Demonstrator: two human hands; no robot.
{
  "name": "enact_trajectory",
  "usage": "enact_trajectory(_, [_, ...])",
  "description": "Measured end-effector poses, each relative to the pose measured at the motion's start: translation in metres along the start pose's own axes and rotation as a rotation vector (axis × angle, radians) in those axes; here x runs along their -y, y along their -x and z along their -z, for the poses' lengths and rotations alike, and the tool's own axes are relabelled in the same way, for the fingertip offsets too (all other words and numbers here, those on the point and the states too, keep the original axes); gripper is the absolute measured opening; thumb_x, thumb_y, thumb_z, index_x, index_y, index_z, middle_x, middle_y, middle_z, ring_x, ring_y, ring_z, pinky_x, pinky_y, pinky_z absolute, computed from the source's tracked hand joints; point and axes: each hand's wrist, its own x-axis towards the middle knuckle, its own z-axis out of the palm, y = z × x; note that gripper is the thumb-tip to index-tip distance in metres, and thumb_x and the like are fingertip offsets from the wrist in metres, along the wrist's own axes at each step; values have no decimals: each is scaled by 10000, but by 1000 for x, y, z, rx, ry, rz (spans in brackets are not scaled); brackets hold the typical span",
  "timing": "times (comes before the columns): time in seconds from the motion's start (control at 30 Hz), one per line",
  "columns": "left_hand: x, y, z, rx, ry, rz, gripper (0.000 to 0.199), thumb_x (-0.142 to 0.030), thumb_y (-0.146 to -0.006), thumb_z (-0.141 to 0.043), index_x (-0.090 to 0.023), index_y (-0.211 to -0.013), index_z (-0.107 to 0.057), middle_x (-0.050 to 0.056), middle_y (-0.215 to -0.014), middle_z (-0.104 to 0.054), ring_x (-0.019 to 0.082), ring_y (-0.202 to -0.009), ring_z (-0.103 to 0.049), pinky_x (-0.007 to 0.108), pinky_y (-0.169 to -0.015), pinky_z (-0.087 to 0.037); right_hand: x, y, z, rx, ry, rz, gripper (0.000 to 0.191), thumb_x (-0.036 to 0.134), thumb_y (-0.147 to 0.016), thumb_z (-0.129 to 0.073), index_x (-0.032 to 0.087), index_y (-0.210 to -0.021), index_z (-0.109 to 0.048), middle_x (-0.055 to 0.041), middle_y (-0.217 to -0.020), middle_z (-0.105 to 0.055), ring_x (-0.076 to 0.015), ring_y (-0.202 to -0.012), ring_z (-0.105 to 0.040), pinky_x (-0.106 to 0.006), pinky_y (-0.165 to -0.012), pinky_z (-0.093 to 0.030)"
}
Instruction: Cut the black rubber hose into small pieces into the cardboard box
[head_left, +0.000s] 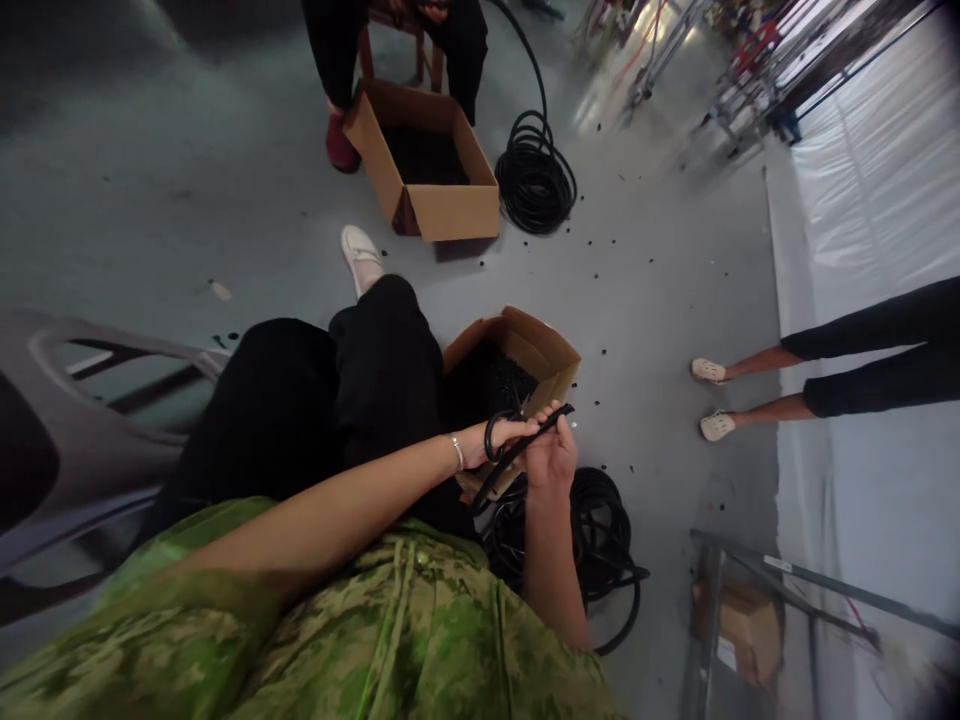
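1. Above the near cardboard box [551, 345]: my left hand [514, 430] and right hand [553, 460], close together, both clamped on one black strip [496, 472].
2. Black strip: held slantwise, upper end at my right fingertips, lower end hanging toward the box rim. Whether it joins any hose, I cannot tell.
3. Black ring [488, 440]: one, at my left hand; whether pinched or looped over the fingers, I cannot tell.
4. Risk, slipping: the strip looks narrow and smooth; a loosened pinch could drop it among the dark pieces [487, 375] in the box, hard to pick out, black on black.
5. Risk, snagging: the ring could catch on the strip or my bracelet [456, 450], both being so near.
6. Near hose coil [600, 510]: one, tangled, on the floor [660, 300], partly behind my right forearm; its loose loop could hook a foot or sleeve.
7. Black scraps [604, 351]: scattered on the floor; underfoot, they might roll.
8. Opposite: far cardboard box [454, 212], far hose coil [536, 185] beside it, a seated co-worker [469, 50] behind.
9. To my right: a standing person [885, 390]; a metal frame [709, 620] around a carton [750, 630].
10. To my left: a grey chair [45, 440], hemming that side.
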Motion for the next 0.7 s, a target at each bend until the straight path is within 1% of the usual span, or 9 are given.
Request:
enact_trajectory(0.1, [14,-3,2,-39,34,39,350,-396,-860,-556,-129,-1061,-660,51,-800,-690,93,-571,-580,210,-577,-488,-9,-1,2,-33,88,54,293,410,-850,-553,233,-1077,-608,-37,-937,-626,-160,-832,-603,-329,-795,-514])
enact_trajectory(0.17, [22,-5,8,-124,-11,-1,305,-379,-851,-559,-104,-902,-679,57,-790,-692,59,-470,-491,196,-506,-439,-17,0,5,-43,288,43,348,427,-862,-528,206,-1117,-614,-63,-983,-651,-178,-871,-614,-324,-791,-508])
enact_trajectory(0.23, [28,-7,17,-222,-77,-22,283,-340,-848,-540,-92,-817,-671,56,-758,-686,46,-418,-428,199,-460,-397,-25,1,11,-38,497,41,388,434,-876,-496,181,-1142,-621,-87,-1030,-666,-198,-934,-616,-336,-828,-500])
enact_trajectory(0.3, [30,-8,25,-294,-98,-39,238,-273,-839,-515,-92,-843,-669,45,-745,-679,51,-415,-425,204,-455,-391,-33,3,17,19,651,95,394,394,-873,-503,181,-1187,-609,-92,-1081,-663,-207,-999,-609,-358,-893,-484])
enact_trajectory(0.4, [32,-11,31,-374,-165,-2,228,-231,-820,-496,-90,-873,-667,23,-640,-637,79,-435,-458,212,-467,-402,-46,4,20,198,812,219,436,306,-856,-540,209,-1281,-560,-95,-1171,-626,-212,-1071,-592,-367,-951,-466])
enact_trajectory(0.43, [33,-12,32,-392,-222,19,226,-233,-815,-499,-88,-853,-668,19,-594,-614,93,-446,-475,218,-473,-407,-51,4,20,241,856,245,455,287,-855,-540,214,-1303,-545,-99,-1186,-615,-215,-1076,-590,-365,-952,-467])
enact_trajectory(0.5, [35,-14,31,-415,-363,11,208,-231,-797,-516,-94,-814,-672,25,-572,-611,126,-502,-535,228,-509,-431,-58,3,16,255,937,265,481,250,-858,-518,214,-1337,-520,-106,-1172,-608,-222,-1053,-595,-366,-938,-474])
enact_trajectory(0.6, [37,-14,28,-443,-545,-144,189,-216,-781,-533,-124,-848,-683,52,-763,-701,173,-716,-639,240,-654,-484,-61,4,12,190,1076,298,492,190,-845,-488,201,-1335,-531,-124,-1159,-587,-233,-1024,-590,-373,-922,-475])
enact_trajectory(0.7, [36,-13,23,-479,-650,-247,219,-239,-810,-508,-148,-911,-680,67,-933,-719,194,-870,-655,260,-787,-486,-57,7,11,156,1196,354,450,156,-829,-483,201,-1260,-605,-128,-1146,-593,-242,-1050,-573,-372,-935,-459])
